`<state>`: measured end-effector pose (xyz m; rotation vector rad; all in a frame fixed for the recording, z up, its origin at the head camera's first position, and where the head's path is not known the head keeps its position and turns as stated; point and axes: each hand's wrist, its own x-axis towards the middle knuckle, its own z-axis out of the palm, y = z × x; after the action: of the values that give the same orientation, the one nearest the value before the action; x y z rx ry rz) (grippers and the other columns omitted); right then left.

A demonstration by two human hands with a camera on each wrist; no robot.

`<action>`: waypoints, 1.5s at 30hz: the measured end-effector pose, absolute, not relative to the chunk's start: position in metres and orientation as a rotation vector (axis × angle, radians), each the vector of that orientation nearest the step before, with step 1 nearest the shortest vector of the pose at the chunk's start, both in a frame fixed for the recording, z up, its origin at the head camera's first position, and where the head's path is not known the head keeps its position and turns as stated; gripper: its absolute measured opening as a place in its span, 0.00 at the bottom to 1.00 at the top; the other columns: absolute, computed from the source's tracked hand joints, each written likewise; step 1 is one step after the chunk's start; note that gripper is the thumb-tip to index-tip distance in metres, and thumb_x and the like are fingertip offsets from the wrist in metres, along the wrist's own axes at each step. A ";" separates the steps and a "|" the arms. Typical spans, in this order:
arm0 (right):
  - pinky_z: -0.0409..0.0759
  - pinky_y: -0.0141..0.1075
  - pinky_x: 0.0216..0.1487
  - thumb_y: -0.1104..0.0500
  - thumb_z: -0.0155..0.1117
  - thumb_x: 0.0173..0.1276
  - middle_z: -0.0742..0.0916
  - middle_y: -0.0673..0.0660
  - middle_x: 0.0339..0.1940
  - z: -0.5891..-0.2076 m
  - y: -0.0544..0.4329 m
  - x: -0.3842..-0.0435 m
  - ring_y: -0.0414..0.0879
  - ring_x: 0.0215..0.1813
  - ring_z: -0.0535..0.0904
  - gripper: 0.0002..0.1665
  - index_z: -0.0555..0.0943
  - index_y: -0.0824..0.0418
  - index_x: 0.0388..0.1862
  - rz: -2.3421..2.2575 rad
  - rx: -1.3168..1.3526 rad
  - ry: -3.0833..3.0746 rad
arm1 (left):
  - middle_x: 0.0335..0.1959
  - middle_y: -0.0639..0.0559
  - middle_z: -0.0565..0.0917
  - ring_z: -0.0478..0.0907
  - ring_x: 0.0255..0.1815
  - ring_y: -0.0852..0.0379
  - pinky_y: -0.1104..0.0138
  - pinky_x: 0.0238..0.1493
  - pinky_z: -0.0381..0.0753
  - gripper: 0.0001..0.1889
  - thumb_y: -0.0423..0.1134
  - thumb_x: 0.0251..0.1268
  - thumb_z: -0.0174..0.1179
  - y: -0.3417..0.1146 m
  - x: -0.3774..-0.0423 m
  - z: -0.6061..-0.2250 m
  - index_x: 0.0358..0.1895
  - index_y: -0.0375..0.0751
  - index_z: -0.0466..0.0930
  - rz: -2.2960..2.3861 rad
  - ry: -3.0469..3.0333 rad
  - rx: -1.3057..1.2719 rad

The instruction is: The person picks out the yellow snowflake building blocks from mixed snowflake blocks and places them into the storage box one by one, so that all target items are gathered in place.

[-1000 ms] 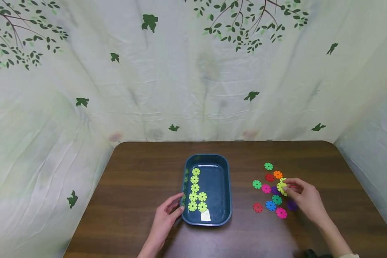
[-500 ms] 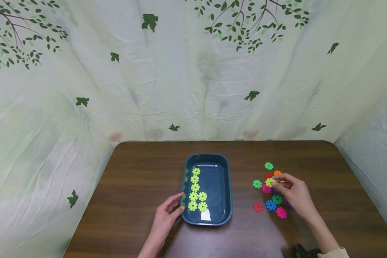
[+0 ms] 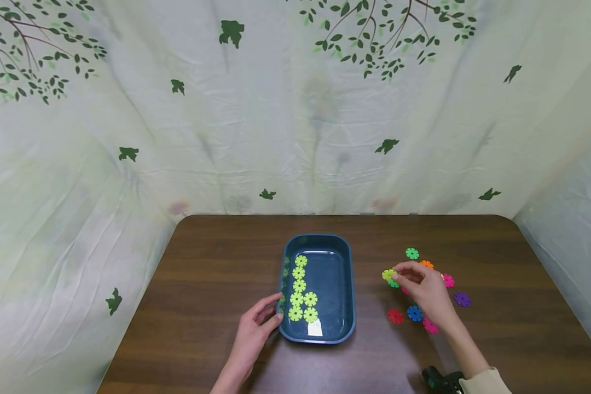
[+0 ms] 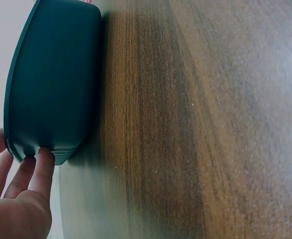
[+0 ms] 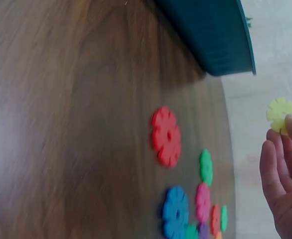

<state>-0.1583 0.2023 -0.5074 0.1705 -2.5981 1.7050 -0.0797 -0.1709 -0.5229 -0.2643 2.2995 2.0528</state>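
Note:
My right hand [image 3: 426, 287] pinches a yellow plastic snowflake disc [image 3: 388, 274] between thumb and fingers. In the right wrist view this notched disc [image 5: 281, 113] is held up above the loose discs. My left hand [image 3: 255, 331] grips the left side of a dark blue tray [image 3: 345, 328]. The left wrist view has the thumb at the rim and the fingers [image 4: 42, 172] against the outer wall. Several yellow discs [image 3: 299, 285] lie inside along the tray's left side, most in a column.
Loose discs lie right of the tray: red [image 3: 395, 317], blue [image 3: 415, 313], purple [image 3: 462, 299], green [image 3: 412, 253], pink [image 3: 430, 325] and orange [image 3: 426, 264]; my right hand hides some. A leaf-printed cloth [image 3: 276, 109] hangs behind the brown table [image 3: 216, 262].
My right hand has carried the yellow disc left from the loose discs toward the tray, uncovering a purple and a pink disc. My left hand stays at the tray.

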 end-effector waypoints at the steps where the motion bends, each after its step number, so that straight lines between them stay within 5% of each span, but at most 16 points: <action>1: 0.81 0.32 0.38 0.55 0.69 0.66 0.87 0.56 0.39 -0.507 0.199 -0.159 0.54 0.42 0.84 0.13 0.83 0.60 0.45 1.719 0.175 -2.591 | 0.62 0.45 0.77 0.74 0.60 0.45 0.69 0.51 0.77 0.23 0.29 0.60 0.65 -0.171 -0.080 -0.523 0.61 0.41 0.79 2.054 2.296 -0.266; 16: 0.80 0.29 0.44 0.65 0.67 0.67 0.86 0.62 0.40 -0.456 0.150 -0.156 0.58 0.42 0.82 0.11 0.83 0.69 0.46 1.779 0.282 -2.576 | 0.63 0.46 0.76 0.74 0.60 0.46 0.63 0.54 0.76 0.23 0.31 0.61 0.65 -0.171 -0.080 -0.521 0.61 0.44 0.80 2.004 2.316 -0.299; 26: 0.81 0.32 0.45 0.57 0.70 0.65 0.86 0.54 0.41 -0.485 0.127 -0.170 0.48 0.41 0.82 0.12 0.84 0.58 0.46 1.840 0.272 -2.572 | 0.63 0.46 0.76 0.73 0.61 0.45 0.59 0.56 0.75 0.22 0.31 0.61 0.64 -0.171 -0.080 -0.521 0.61 0.43 0.80 2.000 2.316 -0.296; 45: 0.82 0.33 0.40 0.62 0.71 0.63 0.85 0.47 0.35 -0.492 0.080 -0.181 0.43 0.36 0.81 0.08 0.85 0.52 0.40 1.712 0.423 -2.665 | 0.63 0.46 0.76 0.74 0.60 0.45 0.67 0.52 0.76 0.23 0.30 0.60 0.65 -0.172 -0.080 -0.523 0.60 0.43 0.80 2.023 2.311 -0.277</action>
<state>-0.1806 0.0804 -0.4923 0.4227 -2.6650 1.7120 -0.0801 -0.1716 -0.5233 -0.2770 2.3115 2.0229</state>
